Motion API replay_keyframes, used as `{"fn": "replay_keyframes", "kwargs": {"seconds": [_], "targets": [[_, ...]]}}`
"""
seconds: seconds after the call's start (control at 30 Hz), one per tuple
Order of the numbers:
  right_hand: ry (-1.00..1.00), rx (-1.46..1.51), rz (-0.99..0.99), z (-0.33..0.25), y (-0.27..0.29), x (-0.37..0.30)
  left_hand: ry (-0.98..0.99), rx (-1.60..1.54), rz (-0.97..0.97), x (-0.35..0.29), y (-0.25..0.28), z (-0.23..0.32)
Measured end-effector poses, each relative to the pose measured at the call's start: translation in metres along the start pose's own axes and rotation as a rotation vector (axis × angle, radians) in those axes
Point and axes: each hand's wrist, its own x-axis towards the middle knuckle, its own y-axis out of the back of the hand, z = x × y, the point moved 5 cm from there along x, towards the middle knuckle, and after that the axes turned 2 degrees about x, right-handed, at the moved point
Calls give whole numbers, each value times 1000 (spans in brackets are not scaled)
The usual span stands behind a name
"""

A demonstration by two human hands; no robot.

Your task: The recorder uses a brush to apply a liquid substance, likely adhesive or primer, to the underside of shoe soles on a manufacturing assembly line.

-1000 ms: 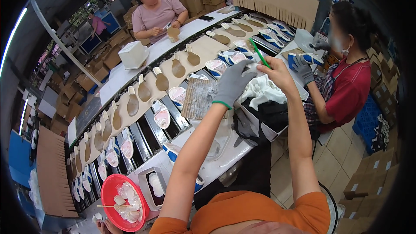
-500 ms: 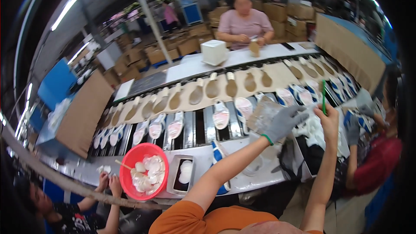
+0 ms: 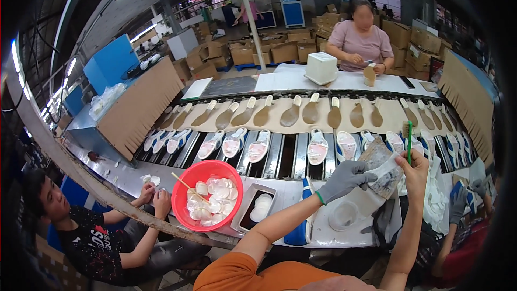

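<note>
Two hands are raised above a shoe assembly line: the grey-gloved left hand (image 3: 344, 179) is closed on a clear plastic-wrapped insole piece (image 3: 381, 167), while the bare right hand (image 3: 414, 170) is closed around a green-handled brush (image 3: 409, 140), held upright with its bristles at the top. Both are held just above the near edge of the white surface (image 3: 323, 231), touching at the wrapped piece. Below them, a small clear round container (image 3: 343, 215) and a blue bottle (image 3: 301, 226) are seen on the surface. Further left, a red bowl (image 3: 183, 205) of white pads with a stick in it is set beside a grey tray (image 3: 257, 208). Rows of white-and-blue shoe soles (image 3: 316, 148) and brown insoles (image 3: 311, 112) are carried on the conveyor beyond. Three other workers are seated around the line.
</note>
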Motion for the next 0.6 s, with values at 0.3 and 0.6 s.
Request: {"fn": "replay_keyframes", "kwargs": {"seconds": [0.3,0.6], "targets": [[-76,-42,-121,-30,-41,0,-176,84,213,-45,43,16],[53,-175,-144,-36,-79,1,-116,196,417,-91,57,6]]}}
